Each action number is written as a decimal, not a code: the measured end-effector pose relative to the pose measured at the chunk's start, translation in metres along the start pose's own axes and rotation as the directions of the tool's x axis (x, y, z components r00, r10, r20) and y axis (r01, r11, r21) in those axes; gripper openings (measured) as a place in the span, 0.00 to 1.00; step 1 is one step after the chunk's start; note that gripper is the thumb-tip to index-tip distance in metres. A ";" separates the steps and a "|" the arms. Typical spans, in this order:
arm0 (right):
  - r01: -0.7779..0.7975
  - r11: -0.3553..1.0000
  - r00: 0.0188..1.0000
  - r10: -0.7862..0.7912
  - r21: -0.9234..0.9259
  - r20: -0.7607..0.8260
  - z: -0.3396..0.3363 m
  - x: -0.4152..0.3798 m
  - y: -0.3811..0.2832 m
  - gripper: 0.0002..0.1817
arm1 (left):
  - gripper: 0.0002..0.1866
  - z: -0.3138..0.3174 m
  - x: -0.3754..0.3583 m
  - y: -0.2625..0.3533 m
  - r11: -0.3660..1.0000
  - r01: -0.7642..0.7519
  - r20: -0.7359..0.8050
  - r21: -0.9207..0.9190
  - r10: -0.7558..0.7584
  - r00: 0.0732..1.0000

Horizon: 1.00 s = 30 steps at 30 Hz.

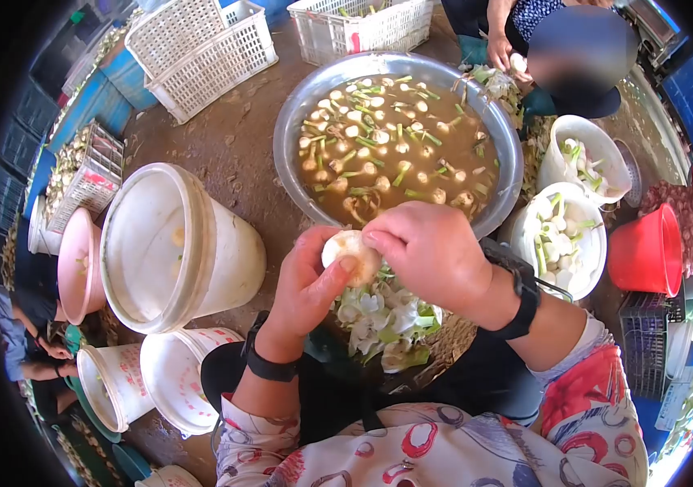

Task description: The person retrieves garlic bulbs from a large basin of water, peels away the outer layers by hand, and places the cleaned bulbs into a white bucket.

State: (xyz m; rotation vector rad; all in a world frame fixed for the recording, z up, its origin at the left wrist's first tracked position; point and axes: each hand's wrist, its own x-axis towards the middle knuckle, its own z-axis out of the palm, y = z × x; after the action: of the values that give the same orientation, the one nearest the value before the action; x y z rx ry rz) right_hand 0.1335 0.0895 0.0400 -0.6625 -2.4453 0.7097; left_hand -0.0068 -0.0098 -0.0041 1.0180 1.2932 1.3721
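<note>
My left hand (310, 280) is wrapped round a whitish garlic bulb (351, 258), its thumb lying across the front. My right hand (431, 252) pinches at the bulb's right edge with thumb and fingers; most of those fingertips are hidden. Below both hands lies a heap of pale and green peelings (391, 321). Just beyond them stands a wide metal basin (285, 150) of brown water, where many bulbs with green stems float (379, 136).
White buckets of peeled bulbs (565, 243) and a red bucket (647, 250) stand at right. Large white buckets (233, 252) are on the left, plastic crates (212, 69) behind. Another person's hand (499, 50) holds a bulb at top right; someone else's arms (47, 369) show far left.
</note>
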 end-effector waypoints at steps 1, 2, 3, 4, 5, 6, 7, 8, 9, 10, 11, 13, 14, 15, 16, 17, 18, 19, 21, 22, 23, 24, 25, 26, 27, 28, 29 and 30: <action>-0.002 1.000 1.000 0.002 0.001 -0.004 0.002 -0.001 0.002 0.09 | 0.18 0.000 0.000 -0.001 1.000 0.000 0.004 0.003 0.000 1.000; 0.019 0.997 1.000 -0.020 -0.073 -0.011 0.007 -0.002 0.008 0.07 | 0.18 -0.002 0.000 -0.003 0.999 -0.046 0.042 0.023 0.045 0.998; 0.037 0.989 0.999 -0.040 -0.144 -0.018 0.013 -0.005 0.013 0.06 | 0.18 -0.003 0.000 -0.004 0.995 -0.090 0.083 0.043 0.086 0.993; 0.031 0.990 0.999 -0.035 -0.139 -0.026 0.018 -0.005 0.029 0.06 | 0.18 -0.004 -0.001 -0.002 0.995 -0.087 0.090 0.050 0.082 0.993; -0.052 0.983 0.998 0.047 -0.176 -0.027 0.020 -0.002 0.052 0.06 | 0.18 -0.003 -0.002 0.002 0.991 -0.087 0.074 -0.097 0.094 0.993; -0.132 0.969 0.991 0.129 -0.211 -0.029 0.018 0.005 0.055 0.07 | 0.18 -0.004 -0.003 0.006 0.966 -0.085 0.054 -0.244 0.102 0.993; -0.217 0.965 0.976 0.219 -0.145 -0.002 0.011 0.007 0.053 0.06 | 0.17 -0.004 -0.002 0.008 0.960 -0.080 0.033 -0.268 0.093 0.995; -0.206 0.967 0.978 0.208 -0.147 -0.001 0.000 0.012 0.036 0.06 | 0.17 -0.005 0.000 0.009 0.959 -0.090 0.025 -0.267 0.101 0.995; -0.157 0.988 0.987 0.157 0.002 0.038 -0.008 0.011 0.013 0.08 | 0.17 -0.005 -0.001 0.007 0.977 -0.067 -0.021 -0.201 0.064 0.998; -0.115 0.982 0.992 0.106 0.152 0.065 -0.008 0.006 -0.001 0.09 | 0.16 -0.005 -0.001 0.006 0.990 -0.037 -0.061 -0.134 0.029 0.998; 0.027 0.994 1.000 -0.026 0.103 -0.012 -0.003 0.002 -0.005 0.08 | 0.16 -0.006 0.001 0.005 0.991 -0.035 -0.057 -0.132 0.028 0.998; 0.094 0.995 0.995 -0.094 0.038 0.011 -0.001 0.002 -0.001 0.08 | 0.16 -0.005 0.002 0.001 0.997 -0.059 -0.001 -0.040 0.059 0.998; 0.167 0.986 0.985 -0.166 -0.026 0.044 -0.001 0.001 0.001 0.07 | 0.16 -0.005 0.001 -0.003 0.998 -0.053 0.005 -0.045 0.054 0.999; 0.206 0.977 0.977 -0.202 -0.052 0.070 0.002 0.001 0.004 0.05 | 0.17 -0.006 0.002 -0.007 0.997 -0.067 0.010 -0.024 0.067 0.998; 0.205 0.977 0.977 -0.201 -0.053 0.071 0.003 0.000 0.004 0.05 | 0.17 -0.009 0.002 -0.010 0.997 -0.081 0.013 0.000 0.081 0.997; 0.169 0.975 0.979 -0.150 -0.142 0.139 0.004 -0.001 0.003 0.05 | 0.17 -0.011 0.002 -0.012 0.997 -0.080 0.012 0.000 0.080 0.997; 0.137 0.963 0.975 -0.090 -0.232 0.202 0.004 -0.003 0.003 0.04 | 0.18 -0.012 0.001 -0.013 0.997 -0.057 0.042 0.056 0.055 0.998; 0.136 0.963 0.975 -0.089 -0.234 0.203 0.003 -0.004 0.005 0.04 | 0.18 -0.011 0.002 -0.014 0.993 -0.038 0.071 0.111 0.031 0.997; 0.107 0.875 0.965 0.023 -0.472 0.261 0.002 -0.002 0.013 0.06 | 0.19 -0.006 0.000 0.001 0.998 -0.027 0.098 0.056 0.021 0.995; 0.101 0.875 0.966 0.027 -0.473 0.257 0.004 0.000 0.030 0.06 | 0.20 -0.004 -0.001 0.006 1.000 -0.013 0.121 0.002 0.012 0.993; 0.156 0.851 0.975 -0.050 -0.502 0.218 0.006 0.002 0.056 0.06 | 0.20 -0.003 -0.001 0.006 1.000 -0.013 0.124 0.002 0.012 0.992; 0.209 0.820 0.975 -0.131 -0.533 0.181 0.002 0.006 0.067 0.07 | 0.21 -0.002 0.000 0.006 0.981 -0.074 0.065 -0.177 0.087 0.994; 0.207 0.819 0.976 -0.133 -0.536 0.173 -0.002 0.005 0.072 0.07 | 0.22 -0.002 0.000 0.007 0.928 -0.145 -0.002 -0.343 0.154 0.988; 0.000 0.869 0.887 0.228 -0.495 0.401 -0.008 0.009 0.071 0.09 | 0.23 -0.009 0.000 0.004 0.896 -0.140 -0.040 -0.423 0.135 0.990; -0.207 0.839 0.623 0.510 -0.504 0.593 -0.012 0.016 0.068 0.12 | 0.23 -0.018 0.002 0.004 0.878 -0.077 0.045 -0.472 0.111 0.993; -0.194 0.841 0.631 0.501 -0.505 0.592 -0.012 0.019 0.061 0.12 | 0.23 -0.025 0.003 0.003 0.857 -0.008 0.129 -0.515 0.086 0.988; -0.229 0.916 0.818 0.364 -0.329 0.445 -0.008 0.018 0.051 0.13 | 0.23 -0.028 0.003 -0.003 0.856 -0.016 0.118 -0.517 0.090 0.989; -0.212 0.967 0.940 0.241 -0.142 0.240 -0.003 0.016 0.043 0.15 | 0.24 -0.029 0.003 -0.009 0.887 -0.003 0.142 -0.461 0.077 0.987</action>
State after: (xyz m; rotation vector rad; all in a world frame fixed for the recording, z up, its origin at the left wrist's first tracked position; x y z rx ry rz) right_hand 0.1363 0.1315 0.0221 -0.9644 -2.6893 0.7915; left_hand -0.0347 -0.0125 -0.0163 0.8037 0.7769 1.5039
